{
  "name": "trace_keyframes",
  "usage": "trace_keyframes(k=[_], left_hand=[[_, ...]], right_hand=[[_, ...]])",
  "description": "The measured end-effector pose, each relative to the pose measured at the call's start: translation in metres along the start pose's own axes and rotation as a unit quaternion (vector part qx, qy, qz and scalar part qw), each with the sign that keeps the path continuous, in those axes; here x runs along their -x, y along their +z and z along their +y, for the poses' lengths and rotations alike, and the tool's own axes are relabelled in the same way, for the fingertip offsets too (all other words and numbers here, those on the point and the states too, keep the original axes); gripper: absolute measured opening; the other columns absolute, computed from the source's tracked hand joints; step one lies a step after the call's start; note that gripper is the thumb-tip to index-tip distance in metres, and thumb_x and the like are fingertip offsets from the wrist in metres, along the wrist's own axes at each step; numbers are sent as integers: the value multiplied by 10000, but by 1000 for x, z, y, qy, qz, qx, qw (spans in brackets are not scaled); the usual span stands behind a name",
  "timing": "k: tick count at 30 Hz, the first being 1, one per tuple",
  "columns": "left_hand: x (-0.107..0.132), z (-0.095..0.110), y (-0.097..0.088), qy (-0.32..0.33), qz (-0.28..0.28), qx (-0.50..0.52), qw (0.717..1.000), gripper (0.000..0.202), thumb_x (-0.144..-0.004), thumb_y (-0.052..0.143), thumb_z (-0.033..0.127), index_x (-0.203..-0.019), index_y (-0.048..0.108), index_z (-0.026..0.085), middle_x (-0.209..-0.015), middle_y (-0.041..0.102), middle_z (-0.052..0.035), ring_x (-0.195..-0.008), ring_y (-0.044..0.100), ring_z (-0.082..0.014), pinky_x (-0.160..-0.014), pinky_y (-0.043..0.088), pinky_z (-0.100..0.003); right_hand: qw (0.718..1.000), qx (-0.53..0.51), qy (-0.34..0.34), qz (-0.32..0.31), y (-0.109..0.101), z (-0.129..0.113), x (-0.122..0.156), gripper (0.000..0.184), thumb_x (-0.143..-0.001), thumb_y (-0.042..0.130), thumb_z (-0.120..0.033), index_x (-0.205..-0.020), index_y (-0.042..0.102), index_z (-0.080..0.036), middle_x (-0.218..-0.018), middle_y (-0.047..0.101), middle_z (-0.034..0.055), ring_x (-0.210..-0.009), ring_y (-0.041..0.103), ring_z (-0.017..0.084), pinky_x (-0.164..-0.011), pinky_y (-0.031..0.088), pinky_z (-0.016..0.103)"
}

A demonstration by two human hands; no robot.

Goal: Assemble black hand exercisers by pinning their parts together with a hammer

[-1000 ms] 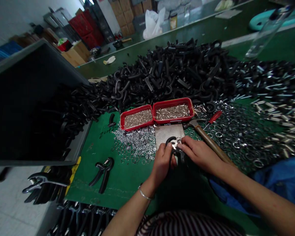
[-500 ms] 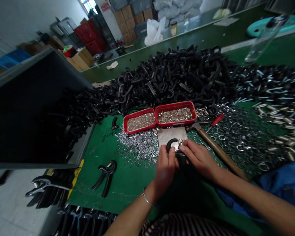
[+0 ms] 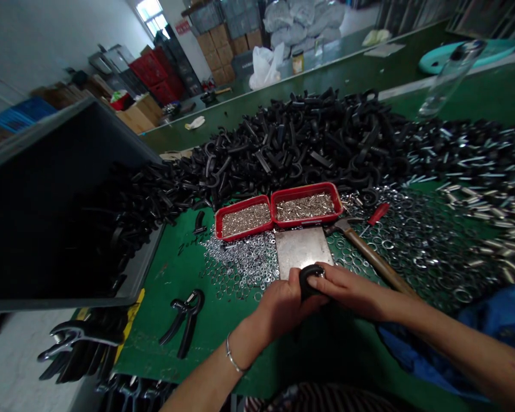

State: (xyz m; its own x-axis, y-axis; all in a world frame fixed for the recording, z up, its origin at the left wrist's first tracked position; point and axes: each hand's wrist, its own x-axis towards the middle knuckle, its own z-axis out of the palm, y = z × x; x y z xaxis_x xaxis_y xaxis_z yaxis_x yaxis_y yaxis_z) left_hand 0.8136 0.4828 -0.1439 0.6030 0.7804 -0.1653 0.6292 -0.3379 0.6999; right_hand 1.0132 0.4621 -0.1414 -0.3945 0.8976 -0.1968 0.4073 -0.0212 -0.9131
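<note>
Both my hands meet just below a small steel plate (image 3: 301, 249) on the green table. My left hand (image 3: 283, 306), with a bracelet at the wrist, is closed round a black plastic handle piece (image 3: 308, 279). My right hand (image 3: 347, 289) pinches the top of the same piece, where a small metal ring shows. The lower part of the piece is hidden under my fingers. Loose shiny rings (image 3: 240, 263) lie just left of the plate.
Two red trays (image 3: 278, 209) of small metal parts sit behind the plate. A wooden-handled hammer (image 3: 371, 257) and a red screwdriver (image 3: 375, 214) lie to the right. A big heap of black handles (image 3: 304, 137) fills the back. A dark bin (image 3: 55, 200) stands left, a finished gripper (image 3: 184, 320) near it.
My hands and the black piece have drawn back toward me, off the steel plate, which now lies bare. The view has tilted up slightly.
</note>
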Motion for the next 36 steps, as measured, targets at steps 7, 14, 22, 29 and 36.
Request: trace_keyframes(k=[7,14,22,29,36], left_hand=[[-41,-22,-15,19,66,62,996,413,-842,704,551,-1045,576,214,-702,644,-47,-615,637,-239,-570,426,-289],[-88,-20,-57,11,65,-180,981,245,-924,629,388,-790,651,184,-661,606,-82,-699,635,-274,-731,463,-360],[-186,-20,-80,89,38,-394,914,232,-930,500,99,-962,730,103,-1007,709,-171,-1069,572,-293,-982,368,-431],[-201,-35,-65,87,11,-439,894,274,-902,477,50,-932,750,57,-959,723,-211,-1015,603,-323,-1023,326,-511],[-187,-36,-64,95,118,-368,917,207,-940,460,63,-1006,655,82,-1022,691,-177,-1028,608,-303,-972,401,-482]], right_hand=[[980,194,23,35,-40,-1,-47,429,-972,462,-553,-982,672,-179,-865,700,93,-763,630,213,-704,459,315],[866,464,-17,185,-118,28,-110,273,-947,544,-329,-928,771,-179,-1000,685,142,-1028,539,300,-828,464,386],[858,488,42,155,-107,38,-148,184,-841,683,-306,-939,764,-173,-1056,705,146,-1087,523,328,-798,480,386],[863,466,8,193,-105,45,-144,195,-918,558,-280,-971,712,-172,-1046,707,128,-1045,555,295,-813,462,367],[922,242,6,301,-108,43,-138,156,-964,478,-278,-1038,557,-166,-934,723,109,-780,635,215,-702,477,325]])
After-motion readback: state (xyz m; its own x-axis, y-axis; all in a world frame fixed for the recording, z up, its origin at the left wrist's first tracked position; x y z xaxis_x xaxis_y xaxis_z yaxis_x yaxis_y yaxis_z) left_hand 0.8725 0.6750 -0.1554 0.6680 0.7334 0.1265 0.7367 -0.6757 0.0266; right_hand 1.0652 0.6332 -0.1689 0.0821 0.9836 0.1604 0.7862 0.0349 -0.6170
